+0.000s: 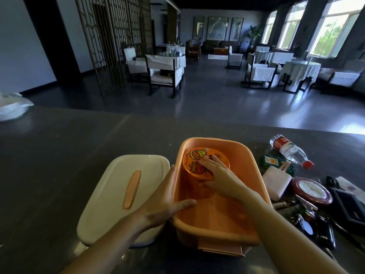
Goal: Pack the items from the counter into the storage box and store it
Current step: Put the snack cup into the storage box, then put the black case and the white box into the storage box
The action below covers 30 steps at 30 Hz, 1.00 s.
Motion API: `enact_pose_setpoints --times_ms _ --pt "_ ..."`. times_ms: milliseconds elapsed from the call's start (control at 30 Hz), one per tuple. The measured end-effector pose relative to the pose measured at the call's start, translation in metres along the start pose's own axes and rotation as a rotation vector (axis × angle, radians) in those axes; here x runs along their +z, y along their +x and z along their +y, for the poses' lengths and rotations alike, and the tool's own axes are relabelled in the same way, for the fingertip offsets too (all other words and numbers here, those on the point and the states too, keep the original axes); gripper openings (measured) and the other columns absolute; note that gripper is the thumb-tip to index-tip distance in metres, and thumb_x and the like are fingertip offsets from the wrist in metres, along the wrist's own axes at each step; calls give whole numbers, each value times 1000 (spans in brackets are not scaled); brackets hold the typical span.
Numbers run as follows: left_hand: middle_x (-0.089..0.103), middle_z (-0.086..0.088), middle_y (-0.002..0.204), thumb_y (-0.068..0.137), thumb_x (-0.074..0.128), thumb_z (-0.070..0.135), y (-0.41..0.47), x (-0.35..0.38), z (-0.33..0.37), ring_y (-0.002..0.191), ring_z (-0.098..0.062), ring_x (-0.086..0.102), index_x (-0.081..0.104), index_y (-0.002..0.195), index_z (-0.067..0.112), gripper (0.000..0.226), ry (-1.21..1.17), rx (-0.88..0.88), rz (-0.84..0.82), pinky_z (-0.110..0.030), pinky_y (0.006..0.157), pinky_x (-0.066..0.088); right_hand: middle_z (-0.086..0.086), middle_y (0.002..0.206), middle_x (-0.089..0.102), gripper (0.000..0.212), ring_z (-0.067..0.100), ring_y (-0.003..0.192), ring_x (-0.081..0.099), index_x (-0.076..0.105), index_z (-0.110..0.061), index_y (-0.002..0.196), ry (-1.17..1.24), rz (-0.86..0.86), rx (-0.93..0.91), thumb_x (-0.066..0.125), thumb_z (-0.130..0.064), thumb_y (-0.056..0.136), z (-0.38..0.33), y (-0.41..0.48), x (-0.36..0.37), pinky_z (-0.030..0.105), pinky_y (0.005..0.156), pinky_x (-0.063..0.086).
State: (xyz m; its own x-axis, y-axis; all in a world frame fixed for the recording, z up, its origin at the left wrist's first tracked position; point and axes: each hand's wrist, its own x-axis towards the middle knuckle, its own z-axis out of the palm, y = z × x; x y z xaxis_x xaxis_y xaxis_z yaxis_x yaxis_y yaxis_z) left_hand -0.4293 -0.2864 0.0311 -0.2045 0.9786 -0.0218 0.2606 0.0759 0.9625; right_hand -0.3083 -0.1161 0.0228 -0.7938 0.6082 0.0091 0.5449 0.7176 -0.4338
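One round orange tub (195,157) stands in the upper left corner of the smooth plastic box (215,139), centre frame. The right hand (219,175) grips it, fingers on the printed top, thumb on the side. It is probably light and thin-walled, and best held near the rim. The left hand (164,206) pinches the box's left wall, which likely flexes.

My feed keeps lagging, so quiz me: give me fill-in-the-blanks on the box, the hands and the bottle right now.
1. The right hand holds the round orange tub ____ the storage box.
2. The left hand grips the box's ____ wall.
3. The water bottle lies on its ____ on the counter, right of the box.
Missing words: inside; left; side.
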Motion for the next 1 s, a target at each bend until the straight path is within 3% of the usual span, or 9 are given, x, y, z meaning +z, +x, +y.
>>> enact_pose_setpoints --times_ms 100,233,367,467,567,700,833,900,1000 --pt "36 18 139 57 72 60 -2 -2 5 125 0 40 14 135 50 99 40 53 -4 -31 103 41 -8 156 3 83 20 141 -10 20 -34 144 0 85 20 68 -42 77 -3 -8 -5 59 110 14" --pt "39 29 127 50 63 80 -5 -6 17 118 7 42 21 112 75 75 235 103 21 -24 97 41 -4 154 18 76 20 142 7 28 -31 142 23 221 35 67 -43 79 6 -33 -29 50 112 16" --pt "14 7 154 45 36 95 11 3 32 140 -13 14 5 145 36 120 562 139 104 -41 115 13 1 139 45 53 16 122 40 46 -30 130 123 464 40 65 -38 81 26 -69 -65 41 98 36" --pt "8 6 155 59 41 86 28 33 52 140 -16 14 -1 145 35 108 569 160 89 -46 113 17 3 134 50 55 21 119 47 46 -26 131 138 550 158 67 -33 81 55 -100 -89 39 95 42" --pt "9 8 155 68 45 78 45 81 70 140 -12 13 0 144 38 97 575 238 40 -39 112 15 5 126 56 50 18 105 54 51 -22 127 178 627 243 68 -30 81 95 -134 -111 28 83 42" --pt "12 8 155 62 42 84 64 164 93 140 -9 11 5 146 33 104 543 359 -7 -34 112 13 4 122 58 47 18 103 54 55 -19 123 199 647 313 68 -31 80 161 -188 -140 29 83 41" --pt "21 1 153 67 54 72 88 247 105 139 -15 17 12 146 24 101 575 425 -21 -31 111 14 1 126 55 48 11 105 51 52 -22 125 204 595 382 67 -34 81 237 -240 -160 19 80 38" --pt "22 -1 153 70 60 66 98 285 104 138 -15 20 12 146 23 100 589 429 -55 -30 111 16 1 127 54 53 6 98 46 49 -23 128 203 537 441 67 -37 80 273 -261 -166 16 73 34" --pt "22 0 152 73 64 58 108 331 92 137 -12 21 9 146 26 97 567 352 -106 -26 109 18 2 130 50 63 12 104 47 45 -23 131 177 443 512 69 -43 76 316 -283 -166 18 76 37"
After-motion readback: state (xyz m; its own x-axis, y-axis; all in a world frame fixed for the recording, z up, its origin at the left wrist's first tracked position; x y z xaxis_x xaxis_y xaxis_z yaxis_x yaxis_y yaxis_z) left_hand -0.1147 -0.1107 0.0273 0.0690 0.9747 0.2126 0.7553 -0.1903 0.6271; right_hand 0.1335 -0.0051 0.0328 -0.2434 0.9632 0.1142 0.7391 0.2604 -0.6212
